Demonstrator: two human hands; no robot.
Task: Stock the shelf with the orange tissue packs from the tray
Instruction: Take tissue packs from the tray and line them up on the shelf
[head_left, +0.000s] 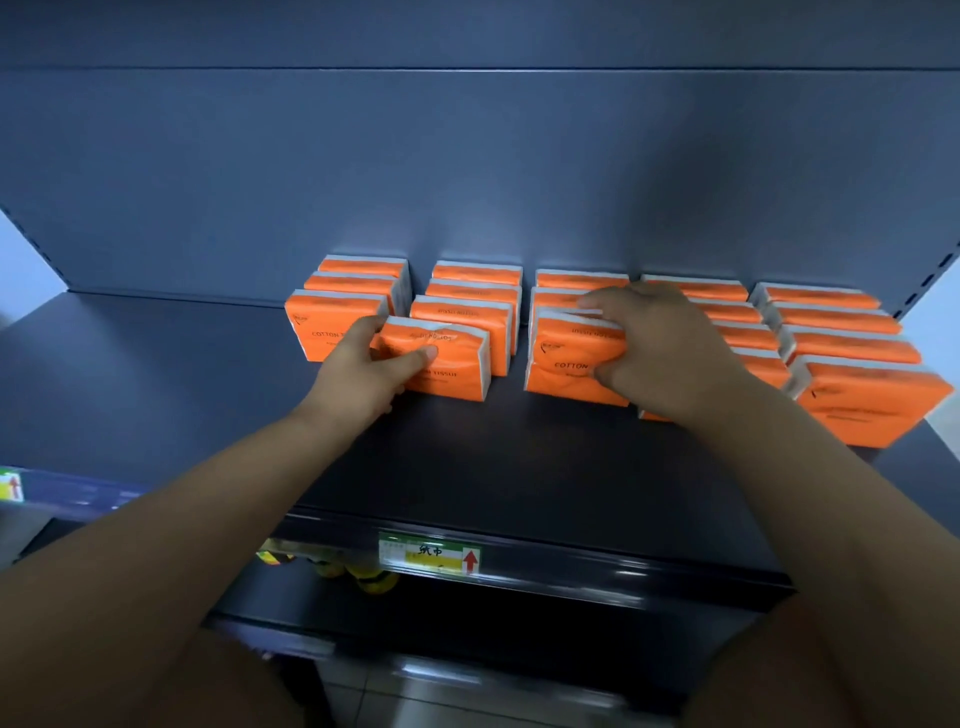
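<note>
Grasps one orange tissue pack (452, 358) in the left grip (374, 364), thumb laid across the printed front, fingers curled round its left end. Holds it upright at the near end of a row of like packs that runs away from the grip toward the back panel (467, 156); cannot tell whether it rests on the shelf (467, 457) or hangs just above.

Grasps a second pack (561, 364) in the right grip (660, 343), fingers hooked over the top edge, thumb pressed low on the front. Keeps this one upright too, just ahead of the next row.

Looks like seating two packs in one reach, one per grip, each faced outward and squared to the packs behind so that the rows lengthen evenly. Pinched front to back, probably to steady such soft, wrapped packs on their narrow bases; shows creasing in the wrapper under the left thumb.

Leaves a shorter row (337, 322) just left of the left grip, and two longer rows (841, 358) right of the right grip, reaching nearer the shelf's front edge. Suggests the middle rows are being filled to catch up.

Shows no tray anywhere, so cannot judge how many packs remain.

Below both grips, on the shelf lip: a green and yellow price label (431, 553) with a red arrow. Under that, blurred yellow goods (363, 577).

Next calls for nudging both packs snug, then letting go gently to avoid toppling.
</note>
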